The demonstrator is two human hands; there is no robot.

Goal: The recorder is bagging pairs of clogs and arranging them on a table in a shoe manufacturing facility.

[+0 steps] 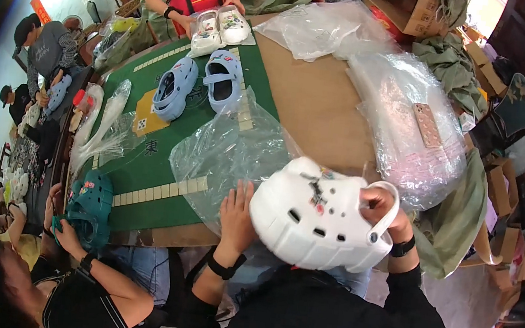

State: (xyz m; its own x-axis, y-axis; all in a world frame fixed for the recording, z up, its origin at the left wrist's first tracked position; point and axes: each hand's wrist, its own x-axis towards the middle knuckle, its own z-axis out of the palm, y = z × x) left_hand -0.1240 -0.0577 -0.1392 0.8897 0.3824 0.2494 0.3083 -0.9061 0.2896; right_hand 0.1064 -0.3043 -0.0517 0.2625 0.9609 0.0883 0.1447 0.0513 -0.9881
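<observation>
Close in front of me is a large white clog [298, 217] with holes and small charms on its top. My right hand [390, 211] grips it at the heel opening, beside the raised strap; some of its fingers are hidden inside. On the clog's left, my left hand [237, 216] has its fingers stretched out over a clear plastic bag [233, 141] spread on the table. Whether this hand also touches the clog's side, I cannot tell. Beyond the bag stand two light blue clogs [176, 88] with charms.
A filled plastic pack [409, 122] with a phone [427, 126] on it lies on the right of the green-and-brown table [312, 98]. Across, a person holds white clogs [219, 29]. At my left another person handles green clogs [92, 206]. Loose plastic strips [109, 114] lie nearby.
</observation>
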